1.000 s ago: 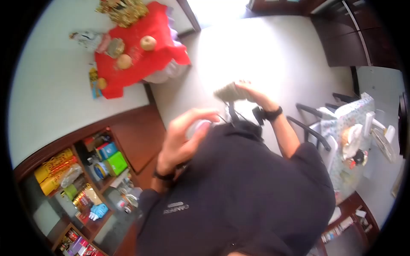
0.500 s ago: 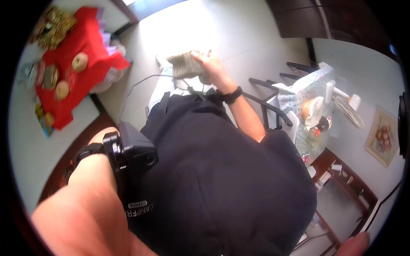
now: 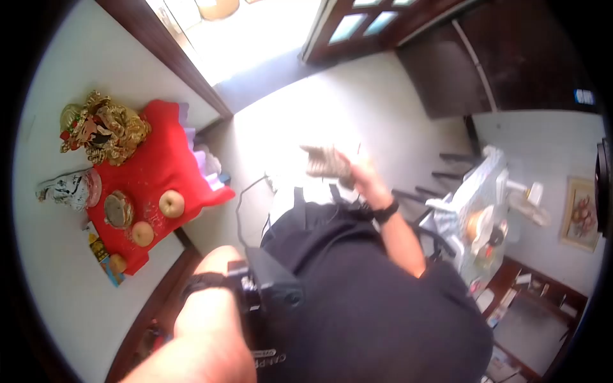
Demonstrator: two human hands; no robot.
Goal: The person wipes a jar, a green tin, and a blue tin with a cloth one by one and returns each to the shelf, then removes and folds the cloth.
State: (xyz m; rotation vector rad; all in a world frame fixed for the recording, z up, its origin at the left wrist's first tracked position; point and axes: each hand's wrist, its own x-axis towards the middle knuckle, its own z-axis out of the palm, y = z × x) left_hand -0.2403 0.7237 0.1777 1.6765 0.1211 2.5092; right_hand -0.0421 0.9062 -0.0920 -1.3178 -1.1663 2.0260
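My right hand, with a black band on its wrist, is closed on a bunched grey-green ribbed cloth. The cloth is held out in front of my body, above the pale floor, and blurs a little. At the lower left, my left hand is mostly hidden behind its wrist strap and a black device. Its fingers do not show. My dark shirt fills the lower middle.
On the left, a red-covered table bears a golden figurine and round fruits. Ahead is a bright doorway. To the right stand a cluttered table with dark legs, a dark cabinet and a framed picture.
My view has tilted upward, bringing the doorway in. Surroundings and both arms appear shifted right and lower. My right hand still grips the cloth, which now looks more bunched.
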